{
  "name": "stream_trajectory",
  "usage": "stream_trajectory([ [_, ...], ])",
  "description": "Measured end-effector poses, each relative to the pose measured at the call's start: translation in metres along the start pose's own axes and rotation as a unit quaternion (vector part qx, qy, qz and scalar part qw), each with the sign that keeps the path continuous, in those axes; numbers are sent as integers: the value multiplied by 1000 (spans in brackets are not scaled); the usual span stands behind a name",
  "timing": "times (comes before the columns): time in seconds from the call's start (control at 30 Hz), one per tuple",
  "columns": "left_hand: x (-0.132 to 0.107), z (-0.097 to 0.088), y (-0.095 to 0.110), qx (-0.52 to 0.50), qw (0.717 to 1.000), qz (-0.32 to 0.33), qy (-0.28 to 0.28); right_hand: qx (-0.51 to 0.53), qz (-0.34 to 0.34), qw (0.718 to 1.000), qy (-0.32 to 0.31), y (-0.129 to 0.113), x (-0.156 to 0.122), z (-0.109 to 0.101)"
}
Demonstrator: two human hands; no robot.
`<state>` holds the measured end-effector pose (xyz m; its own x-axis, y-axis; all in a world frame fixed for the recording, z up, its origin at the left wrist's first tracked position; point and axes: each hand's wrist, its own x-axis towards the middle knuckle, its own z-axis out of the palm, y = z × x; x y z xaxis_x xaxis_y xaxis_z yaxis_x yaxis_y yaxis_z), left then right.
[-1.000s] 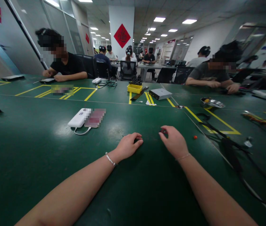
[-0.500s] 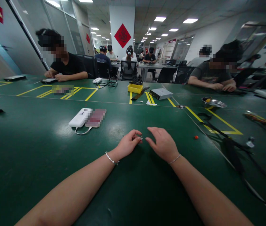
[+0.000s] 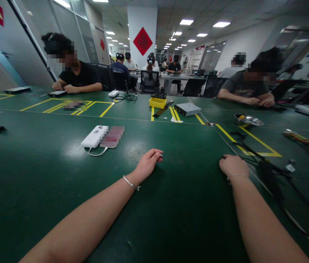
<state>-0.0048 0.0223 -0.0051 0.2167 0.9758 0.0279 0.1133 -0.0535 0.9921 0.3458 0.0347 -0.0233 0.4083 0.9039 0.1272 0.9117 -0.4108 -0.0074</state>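
My left hand (image 3: 149, 160) pinches a small shiny metal piece (image 3: 161, 155) between thumb and fingertips, a little above the green table (image 3: 132, 219). The piece is too small to name. Farther right, my right hand (image 3: 233, 166) is down at the tabletop with its fingers curled under. It covers the spot where a small orange-red thing lay, and that thing is now hidden. Whatever the right fingers hold cannot be made out.
A white power bank (image 3: 94, 136) with a short cable lies beside a blurred phone (image 3: 112, 137). Black cables (image 3: 271, 179) run along the right. Farther back are a yellow bin (image 3: 157, 102) and a grey box (image 3: 187, 109). Other people sit across the table.
My right hand has moved from beside the left hand to the right, onto the orange-red thing, and its fingers have curled. My left hand has shifted slightly, still pinching the metal piece.
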Motion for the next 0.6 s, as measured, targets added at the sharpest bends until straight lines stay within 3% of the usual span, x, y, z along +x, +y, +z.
stream_trajectory([
  [0.23,0,0,0,-53,999,-11,-6,42,19,999,3,-15,-9,-17],
  [0.37,2,1,-4,-85,996,1,-32,186,-56,981,18,-52,-26,-28],
  [0.43,2,2,-5,-80,996,8,-43,331,-95,938,-41,-77,-41,-32],
  [0.47,2,2,-5,-71,996,11,-48,408,-108,903,-82,-91,-49,-34],
  [0.6,0,1,-2,-27,998,22,-59,634,-116,733,-218,-135,-83,-38],
])
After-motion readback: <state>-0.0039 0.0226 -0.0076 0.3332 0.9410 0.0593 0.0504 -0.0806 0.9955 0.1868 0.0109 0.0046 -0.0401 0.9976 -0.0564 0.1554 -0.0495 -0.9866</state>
